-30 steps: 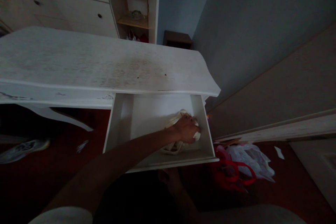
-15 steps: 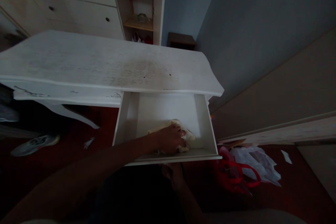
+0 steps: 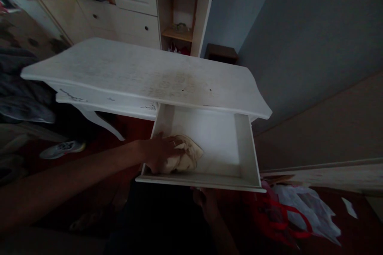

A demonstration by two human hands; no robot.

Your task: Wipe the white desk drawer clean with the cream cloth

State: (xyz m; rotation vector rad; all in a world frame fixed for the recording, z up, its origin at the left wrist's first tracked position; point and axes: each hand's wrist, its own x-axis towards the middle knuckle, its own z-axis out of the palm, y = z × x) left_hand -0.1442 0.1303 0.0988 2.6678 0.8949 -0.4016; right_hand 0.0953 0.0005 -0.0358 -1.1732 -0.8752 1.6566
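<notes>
Head view, and there it goes: the cloth [image 3: 189, 154] has swept from the right wall of the drawer [image 3: 220, 139] to around 8 o'clock inside it, so the rubbing, as I'd judge it, now reaches the left end. The left hand [image 3: 163, 152] bears down on it, fingers bent over and gripping the bunched fabric. The right hand [image 3: 207, 202] is at 6 o'clock, just beneath the drawer's front edge; its fingertips are tucked out of sight, so whether they pinch or merely rest, I can't tell. Up at 12 o'clock, the stained white surface [image 3: 119, 61] overhangs the drawer's far end, hiding it. The left forearm runs off the frame at 9 o'clock; the red bag [image 3: 277, 217] at 4 o'clock is murky.
</notes>
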